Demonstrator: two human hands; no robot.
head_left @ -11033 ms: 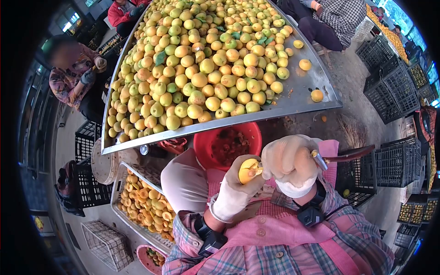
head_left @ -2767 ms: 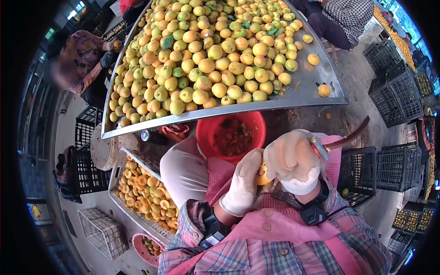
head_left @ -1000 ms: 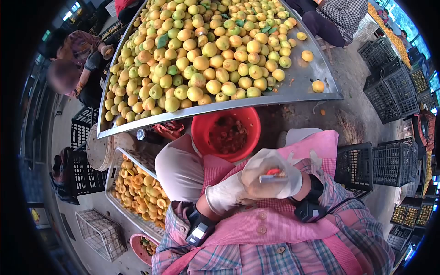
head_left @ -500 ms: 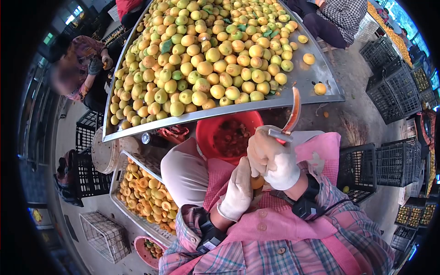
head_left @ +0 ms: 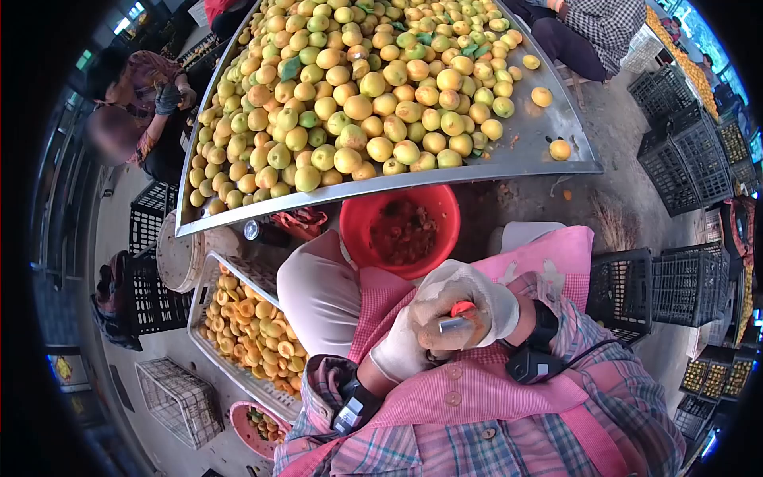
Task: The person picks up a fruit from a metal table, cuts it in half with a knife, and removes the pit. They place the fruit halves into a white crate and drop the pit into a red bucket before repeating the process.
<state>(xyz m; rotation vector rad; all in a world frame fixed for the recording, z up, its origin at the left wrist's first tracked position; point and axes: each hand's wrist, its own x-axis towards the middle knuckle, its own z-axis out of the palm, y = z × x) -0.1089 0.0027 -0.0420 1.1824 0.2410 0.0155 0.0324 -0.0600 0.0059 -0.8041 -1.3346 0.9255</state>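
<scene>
Both hands wear whitish gloves and meet in front of the pink apron [head_left: 469, 389]. My right hand [head_left: 473, 306] is closed around a small tool [head_left: 456, 323] with a silver metal end and a red part. Pressed against it from the left is my left hand [head_left: 404, 346], its fingers curled; what they hold, if anything, is hidden. Just beyond the hands stands a red basin [head_left: 451, 230] with dark reddish scraps inside. Yellow-green fruits [head_left: 347, 159] are heaped on the metal table [head_left: 381, 188] farther out.
A white crate [head_left: 238, 372] of cut orange fruit stands at the left, with a pink basin [head_left: 241, 429] and an empty wire crate [head_left: 176, 401] nearby. Black crates [head_left: 690, 288] line the right. One person [head_left: 155, 103] sits at the left, another [head_left: 584, 36] at the upper right.
My right hand has turned and lowered toward my body, and the tool now points toward the camera. The curved orange strip and the fruit between the hands no longer show.
</scene>
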